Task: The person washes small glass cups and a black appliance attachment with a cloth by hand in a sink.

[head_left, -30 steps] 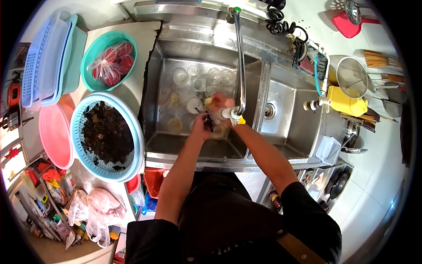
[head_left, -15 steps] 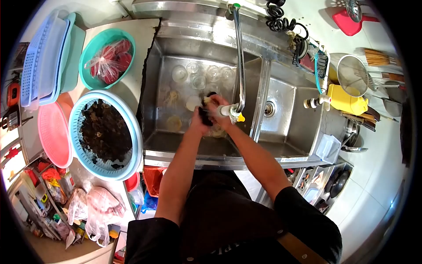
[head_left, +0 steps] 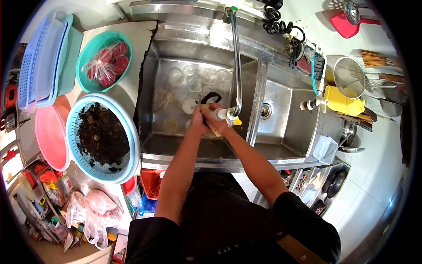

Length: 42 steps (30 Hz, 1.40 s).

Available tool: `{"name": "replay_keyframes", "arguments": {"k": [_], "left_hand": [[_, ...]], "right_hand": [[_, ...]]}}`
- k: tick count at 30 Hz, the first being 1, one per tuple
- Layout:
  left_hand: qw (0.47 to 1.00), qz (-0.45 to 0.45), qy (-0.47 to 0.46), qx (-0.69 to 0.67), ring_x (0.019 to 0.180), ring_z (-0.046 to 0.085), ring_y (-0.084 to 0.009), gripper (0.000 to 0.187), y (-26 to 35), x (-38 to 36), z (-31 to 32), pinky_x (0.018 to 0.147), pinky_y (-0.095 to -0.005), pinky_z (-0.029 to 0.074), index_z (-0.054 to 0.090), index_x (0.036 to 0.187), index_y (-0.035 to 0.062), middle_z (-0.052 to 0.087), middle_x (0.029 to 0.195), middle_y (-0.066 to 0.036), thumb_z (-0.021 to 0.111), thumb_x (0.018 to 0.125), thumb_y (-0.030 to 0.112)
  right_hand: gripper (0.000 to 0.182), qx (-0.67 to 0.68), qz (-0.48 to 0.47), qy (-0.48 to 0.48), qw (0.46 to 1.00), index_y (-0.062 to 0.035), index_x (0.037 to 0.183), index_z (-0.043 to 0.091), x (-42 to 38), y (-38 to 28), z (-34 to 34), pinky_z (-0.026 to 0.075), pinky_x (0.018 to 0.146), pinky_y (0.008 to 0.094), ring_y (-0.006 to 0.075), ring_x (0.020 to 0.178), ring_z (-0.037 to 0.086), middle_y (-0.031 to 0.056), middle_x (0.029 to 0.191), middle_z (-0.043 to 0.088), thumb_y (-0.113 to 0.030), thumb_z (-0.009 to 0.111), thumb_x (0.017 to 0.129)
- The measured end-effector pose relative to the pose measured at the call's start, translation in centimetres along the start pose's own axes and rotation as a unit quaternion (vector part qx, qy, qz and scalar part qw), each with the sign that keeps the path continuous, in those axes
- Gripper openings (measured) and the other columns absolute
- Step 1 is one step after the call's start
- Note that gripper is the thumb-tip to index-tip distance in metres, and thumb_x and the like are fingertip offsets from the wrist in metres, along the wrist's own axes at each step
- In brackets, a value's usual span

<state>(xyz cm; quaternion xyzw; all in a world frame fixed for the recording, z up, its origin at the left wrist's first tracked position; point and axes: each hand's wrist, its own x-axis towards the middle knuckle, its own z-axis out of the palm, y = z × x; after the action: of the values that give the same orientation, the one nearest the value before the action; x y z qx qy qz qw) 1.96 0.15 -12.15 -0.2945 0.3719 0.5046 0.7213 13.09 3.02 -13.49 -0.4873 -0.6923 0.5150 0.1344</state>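
Both my hands are close together under the faucet (head_left: pixel 238 66), over the large sink basin (head_left: pixel 160 136). A tool with a black loop handle (head_left: pixel 212 95) sticks out beyond my fingers, and the rest of it is mostly hidden. My left hand (head_left: pixel 199 122) is closed at its near side. My right hand (head_left: pixel 212 115) is wrapped round it, partly covered by the white faucet nozzle (head_left: pixel 222 114). Something pale yellow shows beneath the right hand. Several clear glass cups (head_left: pixel 176 76) stand on the basin floor, along with a white round piece (head_left: pixel 189 105).
On the left counter sit a blue basket (head_left: pixel 134 145) of dark wet fungus-like pieces, a teal basin (head_left: pixel 82 66) with red bagged contents, and a pink basket (head_left: pixel 44 132). A second basin (head_left: pixel 281 132), a yellow jug (head_left: pixel 340 101) and a mesh strainer (head_left: pixel 349 77) are at right.
The black-handled tool has turned in my hands, so its loop now points away from me above the fingers. My hands have drawn closer together under the faucet.
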Motion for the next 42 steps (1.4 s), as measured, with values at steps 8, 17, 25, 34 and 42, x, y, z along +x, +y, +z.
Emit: {"name": "replay_keyframes", "arguments": {"k": [8,17,25,34,42], "left_hand": [[0.994,0.058,-0.089,-0.002,0.113,0.059,-0.0302,0.066,-2.3,3.3,-3.6,0.1,-0.0448,0.046,0.052,0.13,0.0066,0.062,0.12,-0.011,0.036,0.097,0.062],[0.955,0.119,-0.199,0.183,0.106,0.059,-0.025,0.084,0.8,1.3,-4.5,0.085,-0.0417,0.053,0.048,0.138,0.0119,0.057,0.13,-0.01,0.033,0.088,0.077],[0.984,0.075,-0.096,0.129,0.104,0.059,-0.0239,0.065,1.6,3.3,-6.6,0.083,-0.0437,0.053,0.048,0.138,0.0109,0.061,0.122,-0.009,0.044,0.095,0.06],[0.985,0.104,-0.102,0.097,0.101,0.061,-0.02,0.047,0.8,-0.1,-1.2,0.091,-0.034,0.048,0.061,0.119,0.0081,0.064,0.115,-0.007,0.04,0.102,0.047],[0.982,0.127,-0.026,0.135,0.093,0.064,-0.0212,0.038,-1.1,2.6,-3.8,0.08,-0.0396,0.054,0.058,0.119,0.0067,0.065,0.104,-0.007,0.065,0.093,0.033]], "right_hand": [[0.018,-0.1,-0.092,0.069,0.988,0.0,0.091,0.061,0.5,1.6,-0.9,0.049,0.077,0.0367,0.0228,0.084,0.061,0.0119,0.087,0.063,-0.011,0.068,0.078],[0.016,-0.222,-0.2,-0.003,0.954,-0.0065,0.094,0.065,-0.9,7.4,-0.9,0.05,0.073,0.0398,0.0235,0.079,0.062,0.0077,0.078,0.059,-0.02,0.063,0.086],[0.019,0.365,0.034,0.067,0.928,0.0001,0.105,0.065,1.7,2.7,-4.1,0.052,0.072,0.028,0.0129,0.081,0.063,0.0041,0.093,0.066,-0.002,0.062,0.087],[0.026,0.218,0.017,0.084,0.972,-0.0027,0.107,0.061,0.1,2.0,0.3,0.049,0.083,0.0325,0.0179,0.092,0.062,0.0087,0.099,0.066,-0.012,0.067,0.083],[0.028,0.019,-0.055,-0.071,0.996,-0.0042,0.108,0.061,0.6,5.3,-0.6,0.049,0.075,0.0344,0.0201,0.084,0.062,0.0092,0.092,0.065,-0.015,0.068,0.083]]}}
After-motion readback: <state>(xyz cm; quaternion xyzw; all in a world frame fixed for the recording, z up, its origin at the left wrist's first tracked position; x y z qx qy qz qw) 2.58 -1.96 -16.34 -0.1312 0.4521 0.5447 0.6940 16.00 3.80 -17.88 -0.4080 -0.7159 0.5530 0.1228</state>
